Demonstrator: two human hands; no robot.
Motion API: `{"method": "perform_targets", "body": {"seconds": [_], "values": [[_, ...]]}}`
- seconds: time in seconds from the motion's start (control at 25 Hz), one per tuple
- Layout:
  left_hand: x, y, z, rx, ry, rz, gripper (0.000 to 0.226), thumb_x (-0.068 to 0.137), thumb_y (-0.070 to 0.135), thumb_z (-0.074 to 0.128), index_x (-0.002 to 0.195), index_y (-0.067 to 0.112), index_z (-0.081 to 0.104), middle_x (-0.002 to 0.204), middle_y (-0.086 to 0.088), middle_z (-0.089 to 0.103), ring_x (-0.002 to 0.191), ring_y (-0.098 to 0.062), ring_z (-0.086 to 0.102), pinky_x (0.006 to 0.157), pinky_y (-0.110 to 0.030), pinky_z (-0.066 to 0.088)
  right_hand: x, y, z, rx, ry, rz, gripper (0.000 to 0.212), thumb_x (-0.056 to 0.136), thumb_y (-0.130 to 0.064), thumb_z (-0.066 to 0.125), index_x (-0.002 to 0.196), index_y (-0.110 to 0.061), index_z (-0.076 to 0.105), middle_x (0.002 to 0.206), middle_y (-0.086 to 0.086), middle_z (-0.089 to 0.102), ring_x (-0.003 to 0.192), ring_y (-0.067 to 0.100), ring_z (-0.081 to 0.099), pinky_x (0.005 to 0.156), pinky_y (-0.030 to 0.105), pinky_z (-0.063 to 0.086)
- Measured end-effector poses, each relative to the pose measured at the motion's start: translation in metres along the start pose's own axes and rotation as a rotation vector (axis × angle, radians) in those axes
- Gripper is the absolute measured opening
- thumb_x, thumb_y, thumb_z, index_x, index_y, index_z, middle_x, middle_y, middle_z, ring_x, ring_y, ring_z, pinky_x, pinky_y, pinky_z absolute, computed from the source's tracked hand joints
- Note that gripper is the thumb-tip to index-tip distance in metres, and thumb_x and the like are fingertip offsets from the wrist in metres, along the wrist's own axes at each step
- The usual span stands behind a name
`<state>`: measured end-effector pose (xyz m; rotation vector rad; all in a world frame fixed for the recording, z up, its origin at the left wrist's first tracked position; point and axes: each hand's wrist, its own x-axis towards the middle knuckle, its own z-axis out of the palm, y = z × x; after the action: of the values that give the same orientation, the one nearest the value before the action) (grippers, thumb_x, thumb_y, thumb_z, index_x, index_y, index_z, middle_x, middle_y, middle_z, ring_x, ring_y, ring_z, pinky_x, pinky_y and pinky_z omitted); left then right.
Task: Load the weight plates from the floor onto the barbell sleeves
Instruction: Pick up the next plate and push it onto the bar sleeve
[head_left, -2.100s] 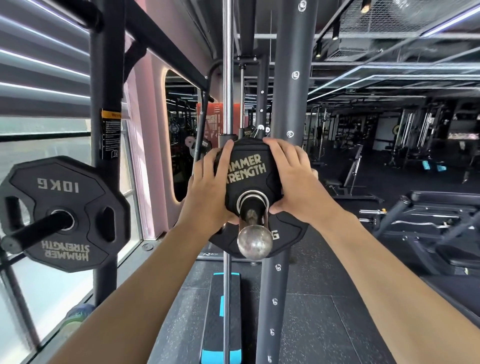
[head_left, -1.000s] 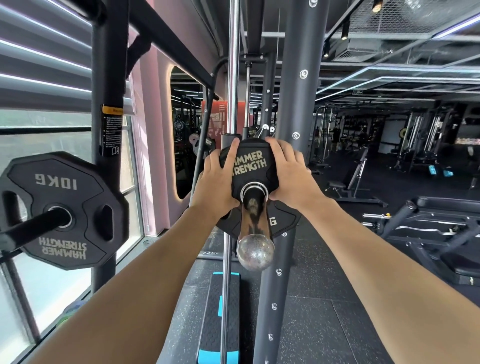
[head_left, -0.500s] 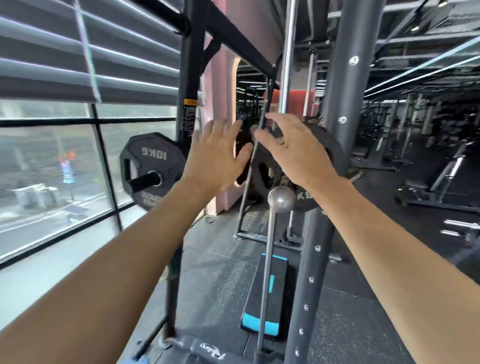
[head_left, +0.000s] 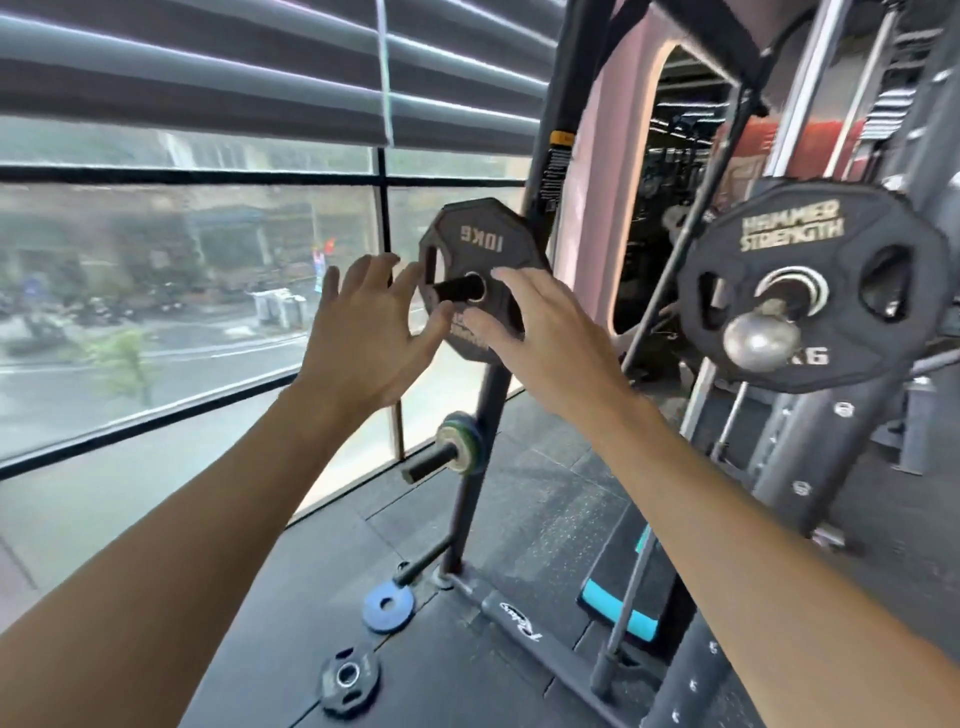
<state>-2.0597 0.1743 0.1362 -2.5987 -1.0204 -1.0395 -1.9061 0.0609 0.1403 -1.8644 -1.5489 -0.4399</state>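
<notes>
Black 10kg plate (head_left: 480, 244), lettering behind right hand (head_left: 540, 332)

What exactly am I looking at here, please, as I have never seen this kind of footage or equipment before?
This is a gym, seen from a camera worn on a person's head, so the two bare arms reaching forward are the wearer's own. Both hands are open and hold nothing: the left hand and right hand reach toward a black 10 kg plate hung upside down on a storage peg of the rack by the window. To the right, another black plate already sits on the barbell sleeve with its shiny round end. On the floor lie a small blue plate and a small black plate.
</notes>
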Motion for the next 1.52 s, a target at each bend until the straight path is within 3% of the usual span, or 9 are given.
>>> {"method": "perform_targets", "body": {"seconds": [0.32, 0.48, 0.76, 1.04, 1.28, 1.52], "values": [[-0.033, -0.134, 0.064, 0.110, -0.138, -0.213, 0.087, 0.088, 0.071, 0.014, 0.148, 0.015, 0.045, 0.152, -0.011, 0.044, 0.144, -0.031, 0.033, 0.121, -0.052, 0.019, 0.048, -0.030, 0.138, 0.083, -0.185, -0.044, 0.066, 0.096, -0.066, 0.037, 0.150, -0.027, 0.035, 0.154, -0.007, 0.036, 0.143, 0.015, 0.029, 0.106, 0.045, 0.040], [-0.044, -0.206, 0.096, 0.189, -0.199, -0.317, 0.086, 0.090, 0.071, 0.017, 0.142, 0.013, 0.052, 0.145, -0.012, 0.052, 0.138, -0.032, 0.043, 0.117, -0.054, 0.027, 0.079, -0.046, 0.218, 0.128, -0.303, -0.044, 0.064, 0.097, -0.064, 0.039, 0.150, -0.028, 0.035, 0.156, -0.006, 0.034, 0.146, 0.015, 0.024, 0.109, 0.045, 0.037], [-0.074, -0.310, 0.154, 0.273, -0.374, -0.520, 0.086, 0.088, 0.070, 0.016, 0.142, 0.014, 0.052, 0.146, -0.013, 0.052, 0.139, -0.031, 0.042, 0.117, -0.055, 0.025, 0.113, -0.079, 0.364, 0.247, -0.469, -0.087, 0.062, 0.096, -0.060, 0.047, 0.146, -0.025, 0.043, 0.150, -0.001, 0.043, 0.141, 0.015, 0.035, 0.104, 0.040, 0.041], [-0.084, -0.379, 0.232, 0.286, -0.463, -0.710, 0.083, 0.087, 0.069, 0.019, 0.144, 0.015, 0.048, 0.148, -0.011, 0.048, 0.140, -0.030, 0.038, 0.119, -0.054, 0.019, 0.142, -0.058, 0.506, 0.326, -0.618, -0.063, 0.062, 0.096, -0.059, 0.048, 0.144, -0.020, 0.047, 0.145, -0.003, 0.050, 0.137, 0.016, 0.041, 0.094, 0.040, 0.045], [-0.132, -0.438, 0.334, 0.228, -0.592, -0.851, 0.073, 0.095, 0.066, 0.028, 0.144, 0.015, 0.047, 0.144, -0.010, 0.049, 0.138, -0.029, 0.039, 0.120, -0.055, 0.019, 0.119, -0.026, 0.643, 0.249, -0.846, -0.005, 0.065, 0.097, -0.062, 0.043, 0.147, -0.021, 0.042, 0.148, 0.000, 0.046, 0.139, 0.020, 0.039, 0.100, 0.046, 0.043], [-0.221, -0.500, 0.495, 0.157, -0.760, -0.882, 0.075, 0.093, 0.065, 0.025, 0.142, 0.012, 0.048, 0.140, -0.012, 0.052, 0.132, -0.031, 0.045, 0.117, -0.055, 0.025, 0.039, 0.021, 0.801, 0.152, -0.945, 0.143, 0.064, 0.098, -0.058, 0.043, 0.149, -0.022, 0.037, 0.149, 0.001, 0.043, 0.135, 0.023, 0.042, 0.097, 0.043, 0.040]]}}
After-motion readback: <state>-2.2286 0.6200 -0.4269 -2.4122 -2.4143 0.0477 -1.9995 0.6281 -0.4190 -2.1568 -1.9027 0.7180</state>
